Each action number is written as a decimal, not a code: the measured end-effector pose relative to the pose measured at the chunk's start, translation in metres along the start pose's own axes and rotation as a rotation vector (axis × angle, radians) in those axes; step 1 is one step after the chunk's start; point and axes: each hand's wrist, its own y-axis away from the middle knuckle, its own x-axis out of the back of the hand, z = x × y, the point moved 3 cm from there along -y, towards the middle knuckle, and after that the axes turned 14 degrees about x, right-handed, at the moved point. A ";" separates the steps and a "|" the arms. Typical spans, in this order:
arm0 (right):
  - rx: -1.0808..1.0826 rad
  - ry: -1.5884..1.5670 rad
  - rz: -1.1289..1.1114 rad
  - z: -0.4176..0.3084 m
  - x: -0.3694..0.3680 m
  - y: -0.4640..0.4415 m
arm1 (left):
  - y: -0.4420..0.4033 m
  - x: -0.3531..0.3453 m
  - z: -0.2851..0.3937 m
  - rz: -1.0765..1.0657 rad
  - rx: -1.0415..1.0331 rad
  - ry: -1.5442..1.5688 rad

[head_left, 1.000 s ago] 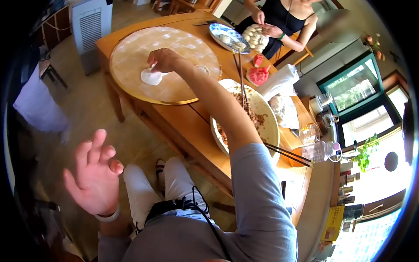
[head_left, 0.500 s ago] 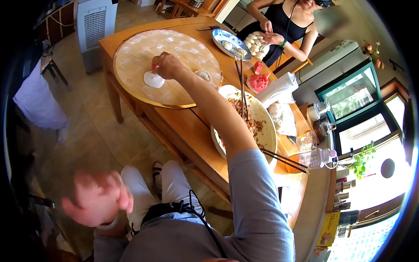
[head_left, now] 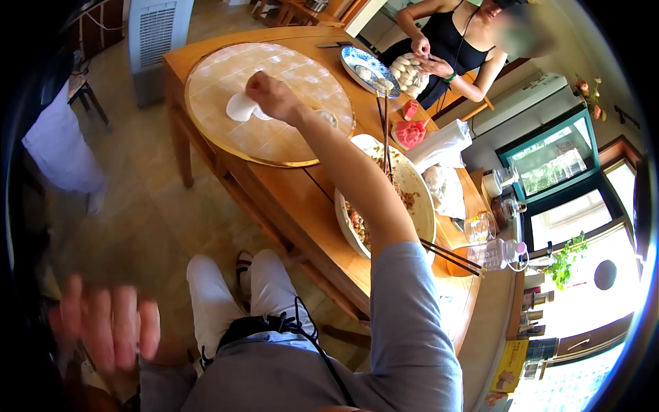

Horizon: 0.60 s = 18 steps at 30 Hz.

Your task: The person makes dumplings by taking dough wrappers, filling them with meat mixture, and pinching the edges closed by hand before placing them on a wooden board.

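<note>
My right hand [head_left: 274, 98] is over the floured round board [head_left: 288, 62], its fingers closed and mostly hidden at the edge of a thin white dough wrapper [head_left: 239, 108]. More white dough [head_left: 261, 115] shows just under the hand, possibly a second wrapper. Beside my right wrist lies a filled dumpling [head_left: 327, 118], partly covered by the arm. My left hand [head_left: 113, 323] hangs over the floor at the lower left, slightly blurred, fingers apart and holding nothing. Below my right forearm stands a large bowl of chopped filling [head_left: 422, 206] with chopsticks [head_left: 386, 137] upright in it.
Across the table a person [head_left: 453, 41] works with both hands by a cluster of dumplings [head_left: 410, 74]. Near them are a blue-patterned plate [head_left: 350, 58] and watermelon pieces [head_left: 410, 134]. More chopsticks [head_left: 453, 258], plastic bags [head_left: 445, 189] and a bottle [head_left: 498, 254] sit to the right.
My left hand has moved left and down, its fingers now pointing downward. My right hand stays at the wrapper, which has shifted slightly up; more dough shows beside it.
</note>
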 end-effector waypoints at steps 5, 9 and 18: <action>-0.176 -0.619 0.153 0.005 0.006 0.021 | -0.027 0.043 -0.023 0.452 -0.045 0.071; -0.319 -0.712 0.167 -0.033 0.023 0.043 | -0.019 0.074 -0.038 0.560 -0.125 0.423; -0.266 -0.765 -0.124 -0.126 0.010 0.123 | -0.054 0.072 -0.126 0.616 0.249 0.397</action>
